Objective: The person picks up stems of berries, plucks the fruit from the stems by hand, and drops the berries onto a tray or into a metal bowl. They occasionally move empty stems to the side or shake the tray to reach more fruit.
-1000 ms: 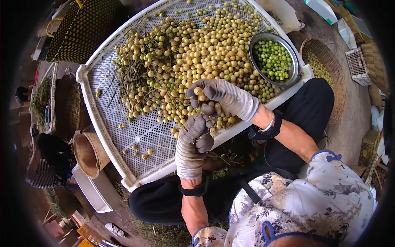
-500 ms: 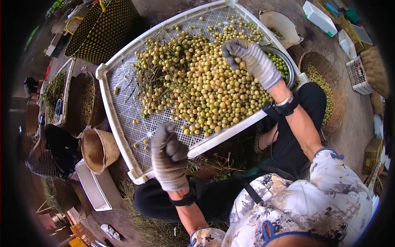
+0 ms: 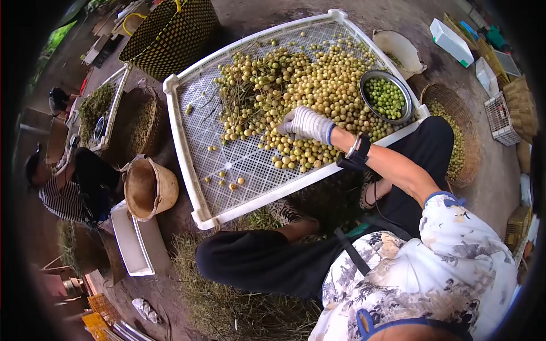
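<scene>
A heap of small round yellowish fruits (image 3: 335, 79) lies on a white perforated plastic tray (image 3: 199, 165). My right hand (image 3: 307, 123), in a striped knit glove, is down at the near-left side of the heap. Its fingers are curled in against the fruits; what they hold, if anything, is hidden. Thin twigs with fruits attached (image 3: 244, 91) lie just beyond and left of this hand. On the tray's right side sits a metal bowl (image 3: 408, 108) of small green fruits (image 3: 384, 98). My left hand is out of view.
A wicker basket of fruits (image 3: 472, 136) stands to the right, near a pale bucket (image 3: 398, 48). At left are a tan bucket (image 3: 151, 187), a white box (image 3: 131, 244) and a yellow-black woven basket (image 3: 170, 40). Another person (image 3: 65, 193) sits at far left. Cut stems (image 3: 227, 307) cover the floor.
My left hand has left the view. My right hand has moved left and nearer, away from beside the bowl, down to the heap's near-left part. The camera view has shifted slightly.
</scene>
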`<act>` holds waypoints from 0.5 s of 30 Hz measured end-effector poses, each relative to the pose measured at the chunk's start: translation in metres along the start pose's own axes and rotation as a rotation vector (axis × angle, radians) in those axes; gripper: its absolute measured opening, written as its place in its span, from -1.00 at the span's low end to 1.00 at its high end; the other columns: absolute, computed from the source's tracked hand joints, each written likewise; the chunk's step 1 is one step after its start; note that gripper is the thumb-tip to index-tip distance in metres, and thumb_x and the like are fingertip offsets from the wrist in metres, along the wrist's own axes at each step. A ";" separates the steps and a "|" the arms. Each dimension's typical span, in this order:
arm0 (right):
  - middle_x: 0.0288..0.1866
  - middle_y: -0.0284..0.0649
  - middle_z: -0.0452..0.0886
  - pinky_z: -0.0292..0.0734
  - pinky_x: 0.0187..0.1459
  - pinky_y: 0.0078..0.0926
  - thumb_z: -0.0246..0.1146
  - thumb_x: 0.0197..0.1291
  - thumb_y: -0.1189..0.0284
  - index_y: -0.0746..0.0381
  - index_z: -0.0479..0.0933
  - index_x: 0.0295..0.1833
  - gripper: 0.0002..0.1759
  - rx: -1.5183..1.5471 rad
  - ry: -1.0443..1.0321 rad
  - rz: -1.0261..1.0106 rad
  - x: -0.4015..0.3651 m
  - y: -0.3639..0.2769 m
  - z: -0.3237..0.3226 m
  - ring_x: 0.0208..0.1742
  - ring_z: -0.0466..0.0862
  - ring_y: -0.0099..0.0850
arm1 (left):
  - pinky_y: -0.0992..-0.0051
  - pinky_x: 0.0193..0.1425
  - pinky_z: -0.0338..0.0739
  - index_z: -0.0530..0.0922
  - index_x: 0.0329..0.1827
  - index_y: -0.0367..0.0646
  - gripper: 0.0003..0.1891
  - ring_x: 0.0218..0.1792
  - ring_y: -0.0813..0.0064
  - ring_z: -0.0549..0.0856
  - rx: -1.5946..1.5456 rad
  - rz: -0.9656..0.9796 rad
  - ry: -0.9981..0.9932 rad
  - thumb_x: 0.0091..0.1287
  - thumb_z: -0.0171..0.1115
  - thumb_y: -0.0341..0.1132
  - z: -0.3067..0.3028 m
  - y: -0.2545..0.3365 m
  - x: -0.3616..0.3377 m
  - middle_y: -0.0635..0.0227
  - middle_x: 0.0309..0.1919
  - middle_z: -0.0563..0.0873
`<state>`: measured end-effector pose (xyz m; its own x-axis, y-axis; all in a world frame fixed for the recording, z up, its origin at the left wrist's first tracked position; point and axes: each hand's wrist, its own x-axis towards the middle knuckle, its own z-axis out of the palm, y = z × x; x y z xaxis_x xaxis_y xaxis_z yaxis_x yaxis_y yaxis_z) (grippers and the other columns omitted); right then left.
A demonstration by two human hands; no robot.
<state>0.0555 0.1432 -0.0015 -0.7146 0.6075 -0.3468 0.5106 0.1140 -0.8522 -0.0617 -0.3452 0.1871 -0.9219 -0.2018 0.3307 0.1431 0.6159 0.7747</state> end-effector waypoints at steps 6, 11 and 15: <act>-0.54 -0.41 0.56 0.25 -0.64 -0.72 0.27 0.31 0.26 0.25 0.65 -0.26 -0.74 0.390 0.088 -0.136 -0.037 -0.037 -0.046 -0.66 0.40 -0.71 | 0.25 0.42 0.24 0.08 0.57 -0.17 0.02 0.36 0.13 0.28 1.033 0.087 -0.529 0.12 0.41 0.06 -0.058 -0.049 -0.032 -0.05 0.37 0.21; -0.56 -0.45 0.52 0.12 -0.66 -0.76 0.25 0.34 0.19 0.25 0.61 -0.26 -0.68 0.412 0.104 -0.377 -0.056 -0.060 -0.095 -0.70 0.31 -0.76 | 0.22 0.52 0.21 0.18 0.55 -0.16 0.08 0.45 -0.01 0.32 0.506 0.475 -0.492 0.01 0.54 0.10 -0.026 0.039 -0.055 -0.17 0.47 0.25; -0.56 -0.42 0.56 0.28 -0.58 -0.68 0.30 0.29 0.21 0.27 0.64 -0.29 -0.69 0.212 0.157 -0.336 -0.064 -0.063 -0.091 -0.63 0.42 -0.70 | 0.54 0.02 0.55 0.68 -0.13 -0.40 -0.83 -0.20 0.52 0.71 -0.322 0.301 -0.922 0.39 0.17 -0.48 0.085 0.109 -0.084 0.20 -0.18 0.77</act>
<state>0.1125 0.1688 0.1095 -0.7347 0.6783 0.0134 0.1405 0.1715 -0.9751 0.0010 -0.1967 0.1977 -0.7305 0.6759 0.0977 0.3794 0.2826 0.8810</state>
